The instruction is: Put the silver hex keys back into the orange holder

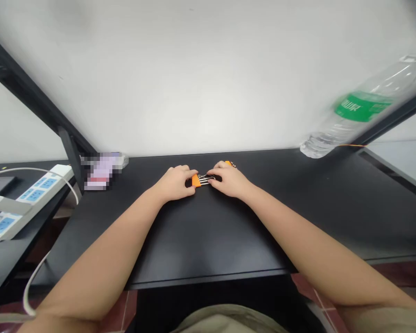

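Note:
On the black table point(211, 231), near its back edge, lies a set of thin metal rods point(204, 179) with an orange holder point(196, 181) at its left end. My left hand point(176, 183) pinches that orange holder between thumb and fingers. My right hand point(230, 179) grips the rods toward their right end, its fingers bent over them. Another orange part point(228, 163) shows just behind the right hand's fingers. What the palms cover is hidden.
A clear plastic bottle with a green label point(362, 106) stands at the back right. A blurred-out packet point(102, 171) lies at the back left. A white power strip point(38, 194) with cables sits on the neighbouring table, beyond a black metal frame point(69, 150). A white wall rises behind.

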`<state>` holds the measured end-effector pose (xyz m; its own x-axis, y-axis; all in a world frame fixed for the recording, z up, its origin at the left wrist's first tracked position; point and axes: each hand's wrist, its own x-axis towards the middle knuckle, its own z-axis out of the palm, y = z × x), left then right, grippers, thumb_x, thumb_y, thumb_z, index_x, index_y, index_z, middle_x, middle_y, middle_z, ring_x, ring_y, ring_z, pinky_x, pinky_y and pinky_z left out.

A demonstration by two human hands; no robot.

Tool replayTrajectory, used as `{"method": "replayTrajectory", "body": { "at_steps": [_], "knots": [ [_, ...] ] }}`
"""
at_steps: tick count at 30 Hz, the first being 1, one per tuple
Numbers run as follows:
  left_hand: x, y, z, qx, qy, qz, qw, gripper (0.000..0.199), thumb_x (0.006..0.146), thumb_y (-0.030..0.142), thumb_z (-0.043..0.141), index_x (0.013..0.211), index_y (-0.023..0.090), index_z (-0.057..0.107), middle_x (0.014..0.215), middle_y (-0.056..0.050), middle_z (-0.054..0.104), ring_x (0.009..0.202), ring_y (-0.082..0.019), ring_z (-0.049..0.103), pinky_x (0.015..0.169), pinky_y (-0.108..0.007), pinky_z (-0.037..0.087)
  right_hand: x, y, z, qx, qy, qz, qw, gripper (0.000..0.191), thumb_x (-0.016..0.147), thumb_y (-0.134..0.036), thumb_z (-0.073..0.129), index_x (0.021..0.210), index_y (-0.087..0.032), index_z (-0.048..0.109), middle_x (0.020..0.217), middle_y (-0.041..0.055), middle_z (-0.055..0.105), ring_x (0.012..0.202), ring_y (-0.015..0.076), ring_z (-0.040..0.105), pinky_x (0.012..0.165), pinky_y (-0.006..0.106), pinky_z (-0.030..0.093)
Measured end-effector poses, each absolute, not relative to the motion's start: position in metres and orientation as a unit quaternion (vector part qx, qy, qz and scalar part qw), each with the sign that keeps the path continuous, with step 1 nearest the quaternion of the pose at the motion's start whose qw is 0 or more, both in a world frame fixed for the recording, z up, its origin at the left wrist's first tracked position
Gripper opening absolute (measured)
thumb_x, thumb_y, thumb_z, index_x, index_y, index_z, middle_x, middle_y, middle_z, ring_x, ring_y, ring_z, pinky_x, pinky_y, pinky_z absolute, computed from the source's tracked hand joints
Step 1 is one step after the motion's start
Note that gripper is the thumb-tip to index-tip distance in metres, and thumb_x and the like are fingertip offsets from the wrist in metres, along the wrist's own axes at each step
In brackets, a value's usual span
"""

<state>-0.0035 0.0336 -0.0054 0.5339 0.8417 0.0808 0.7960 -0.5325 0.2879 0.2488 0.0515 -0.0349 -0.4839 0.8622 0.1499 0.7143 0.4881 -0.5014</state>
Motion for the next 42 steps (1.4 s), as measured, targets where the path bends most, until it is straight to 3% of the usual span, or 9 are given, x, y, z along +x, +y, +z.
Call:
{"method": "replayTrajectory", "body": {
  "at_steps": [10, 18, 26, 33, 42],
  "knots": [
    [-0.016, 0.041, -0.003, 0.862, 0.482, 0.102, 0.116, 0.050, 0.085, 0.037, 0.064, 0.134, 0.032, 0.068, 0.107, -0.006, 0.065, 0.104, -0.026, 0.062, 0.090, -0.036, 0.051, 0.249, 0.055, -0.036, -0.475, -0.841, 0.173, 0.194, 0.016, 0.090, -0.020, 0.064, 0.103, -0.022, 0.073, 0.118, 0.0078, 0.067, 0.096, 0.0231, 0.062, 0.090, 0.037, 0.049],
    [-0.024, 0.044, -0.004, 0.853, 0.494, 0.100, 0.133, 0.053, 0.083, 0.038, 0.065, 0.135, 0.030, 0.068, 0.117, -0.007, 0.067, 0.111, -0.028, 0.062, 0.097, -0.038, 0.050, 0.258, 0.052, -0.038, -0.481, -0.832, 0.169, 0.220, 0.022, 0.092, -0.023, 0.063, 0.112, -0.022, 0.074, 0.118, 0.0087, 0.067, 0.100, 0.0235, 0.062, 0.088, 0.037, 0.051],
    [-0.021, 0.044, -0.008, 0.849, 0.507, 0.098, 0.117, 0.052, 0.083, 0.038, 0.064, 0.134, 0.030, 0.068, 0.118, -0.007, 0.068, 0.112, -0.029, 0.061, 0.094, -0.039, 0.049, 0.267, 0.056, -0.033, -0.470, -0.847, 0.141, 0.203, 0.023, 0.092, -0.011, 0.056, 0.088, -0.021, 0.077, 0.104, 0.0069, 0.069, 0.093, 0.0212, 0.062, 0.088, 0.035, 0.049],
    [-0.018, 0.042, -0.005, 0.851, 0.503, 0.098, 0.119, 0.049, 0.084, 0.037, 0.063, 0.132, 0.030, 0.068, 0.115, -0.007, 0.068, 0.112, -0.029, 0.061, 0.091, -0.038, 0.049, 0.272, 0.056, -0.027, -0.489, -0.833, 0.165, 0.200, 0.022, 0.092, -0.023, 0.062, 0.110, -0.023, 0.075, 0.109, 0.0073, 0.066, 0.088, 0.0200, 0.063, 0.081, 0.033, 0.050],
    [-0.019, 0.044, -0.010, 0.854, 0.497, 0.109, 0.110, 0.049, 0.084, 0.037, 0.065, 0.132, 0.032, 0.068, 0.117, -0.006, 0.069, 0.111, -0.028, 0.063, 0.092, -0.037, 0.050, 0.256, 0.044, -0.023, -0.456, -0.858, 0.166, 0.169, 0.017, 0.092, -0.018, 0.062, 0.103, -0.023, 0.074, 0.106, 0.0092, 0.069, 0.101, 0.0258, 0.061, 0.089, 0.038, 0.049]
  ]
}}
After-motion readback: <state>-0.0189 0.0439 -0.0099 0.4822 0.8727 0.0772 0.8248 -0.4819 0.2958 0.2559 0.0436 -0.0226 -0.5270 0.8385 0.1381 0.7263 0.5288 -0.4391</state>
